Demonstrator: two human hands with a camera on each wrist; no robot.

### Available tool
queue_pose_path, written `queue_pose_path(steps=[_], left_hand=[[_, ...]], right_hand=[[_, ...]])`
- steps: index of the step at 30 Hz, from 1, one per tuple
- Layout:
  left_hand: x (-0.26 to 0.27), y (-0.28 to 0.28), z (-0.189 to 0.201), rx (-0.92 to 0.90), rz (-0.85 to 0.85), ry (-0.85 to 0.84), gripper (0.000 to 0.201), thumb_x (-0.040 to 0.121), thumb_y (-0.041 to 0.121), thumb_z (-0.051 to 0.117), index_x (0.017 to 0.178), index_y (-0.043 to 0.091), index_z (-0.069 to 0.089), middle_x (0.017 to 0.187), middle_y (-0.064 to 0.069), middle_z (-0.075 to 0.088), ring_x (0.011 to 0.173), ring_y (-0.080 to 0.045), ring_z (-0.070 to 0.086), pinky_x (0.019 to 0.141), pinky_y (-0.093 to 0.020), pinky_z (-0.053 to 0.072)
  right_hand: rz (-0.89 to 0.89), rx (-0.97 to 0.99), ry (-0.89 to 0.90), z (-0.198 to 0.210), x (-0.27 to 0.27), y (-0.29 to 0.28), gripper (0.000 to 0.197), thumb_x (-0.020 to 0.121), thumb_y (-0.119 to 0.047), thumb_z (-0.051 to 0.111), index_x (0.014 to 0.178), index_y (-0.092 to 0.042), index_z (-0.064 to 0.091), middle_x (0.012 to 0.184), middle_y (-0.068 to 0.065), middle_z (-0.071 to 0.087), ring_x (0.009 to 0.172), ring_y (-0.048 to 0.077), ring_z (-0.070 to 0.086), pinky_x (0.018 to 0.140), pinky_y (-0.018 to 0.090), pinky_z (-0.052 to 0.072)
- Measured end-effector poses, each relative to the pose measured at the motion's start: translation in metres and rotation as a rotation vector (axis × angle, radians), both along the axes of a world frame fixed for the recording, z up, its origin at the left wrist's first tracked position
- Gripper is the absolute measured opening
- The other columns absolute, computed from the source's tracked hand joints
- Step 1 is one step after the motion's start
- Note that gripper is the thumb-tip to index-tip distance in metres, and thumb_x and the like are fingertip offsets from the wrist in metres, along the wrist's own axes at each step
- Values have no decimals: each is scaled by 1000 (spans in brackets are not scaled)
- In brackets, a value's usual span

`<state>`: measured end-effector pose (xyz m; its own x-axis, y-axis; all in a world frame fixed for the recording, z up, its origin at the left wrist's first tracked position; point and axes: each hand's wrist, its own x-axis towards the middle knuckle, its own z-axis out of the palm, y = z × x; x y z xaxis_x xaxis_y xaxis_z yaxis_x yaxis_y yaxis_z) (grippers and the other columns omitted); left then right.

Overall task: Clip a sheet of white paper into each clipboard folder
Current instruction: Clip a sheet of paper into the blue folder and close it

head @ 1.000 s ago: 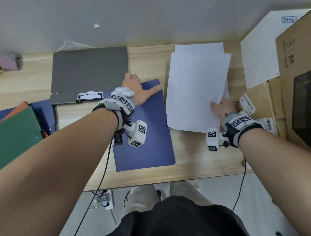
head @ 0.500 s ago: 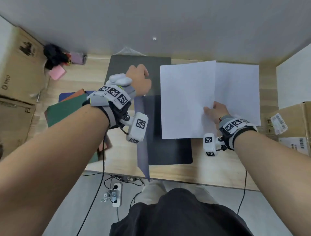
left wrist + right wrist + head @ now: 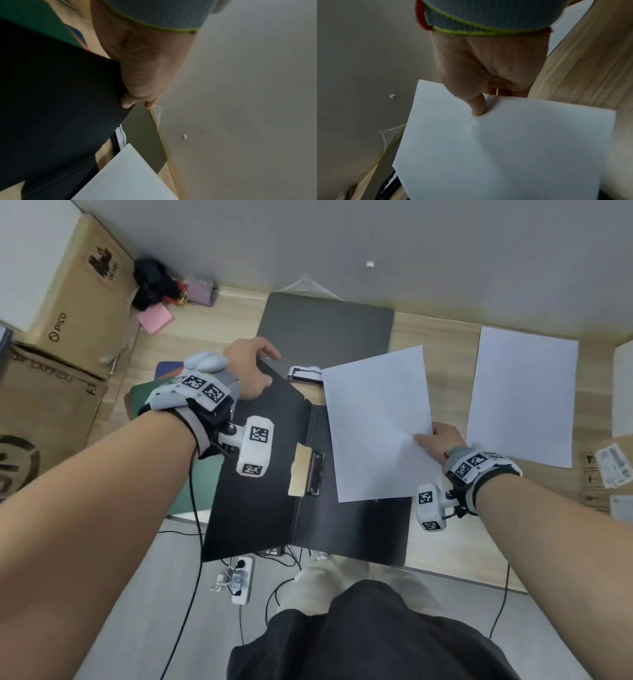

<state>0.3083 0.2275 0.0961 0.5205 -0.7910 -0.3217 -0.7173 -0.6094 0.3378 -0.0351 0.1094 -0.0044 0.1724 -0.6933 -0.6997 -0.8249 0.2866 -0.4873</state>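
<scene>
Both forearms reached forward from the near side. The left hand point(image 3: 248, 369), farther out, curled in a grip; the right hand point(image 3: 436, 440) pinched with thumb above fingers.

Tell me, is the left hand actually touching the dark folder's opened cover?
Touching. In the left wrist view, the left hand grips the top edge of the dark folder's cover, with fingertips curled over it. The head view shows the same hold.

My light wooden desk point(image 3: 442, 337) stands against a plain grey wall point(image 3: 342, 241). Cardboard boxes point(image 3: 68, 313) crowd its left end. Below me, a white power strip point(image 3: 241, 580) and black cables lie on the grey floor point(image 3: 144, 611).
</scene>
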Motion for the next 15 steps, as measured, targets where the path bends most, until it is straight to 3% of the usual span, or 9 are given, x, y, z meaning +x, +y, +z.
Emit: queue_pose_path(steps=[5,10,11,13,15], left_hand=[[2,26,-31,-3,118,23,32,80,1,61,92,30,70,101,8,65,92,-13,60,78,-22,44],[16,41,-50,26,189,-20,23,82,15,66,79,38,65,94,11,68,82,-14,61,72,-24,45],[16,41,-51,40,199,-35,22,82,16,68,81,38,64,101,7,68,85,-17,61,74,-27,47],[10,38,-57,137,191,-140,28,81,15,70,96,38,62,122,-2,58,108,-24,54,86,-35,44],[-4,33,-60,225,158,-221,39,79,14,71,108,39,59,131,-4,48,121,-26,43,94,-40,38]], right_hand=[[28,-6,41,-3,2,3,29,94,-17,56,118,-4,64,118,17,66,92,28,57,80,32,45],[8,-14,90,-4,-7,1,32,95,-18,56,123,-3,60,121,16,64,94,28,56,80,31,42],[0,-17,92,-4,-11,1,33,96,-18,56,124,-2,60,122,15,63,98,30,57,81,31,43],[-31,-27,105,-3,-19,0,32,96,-18,55,123,-2,60,123,16,63,105,34,59,84,33,45],[-51,-18,121,-2,-30,0,30,96,-19,54,120,-2,60,120,17,63,98,31,58,86,36,47]])
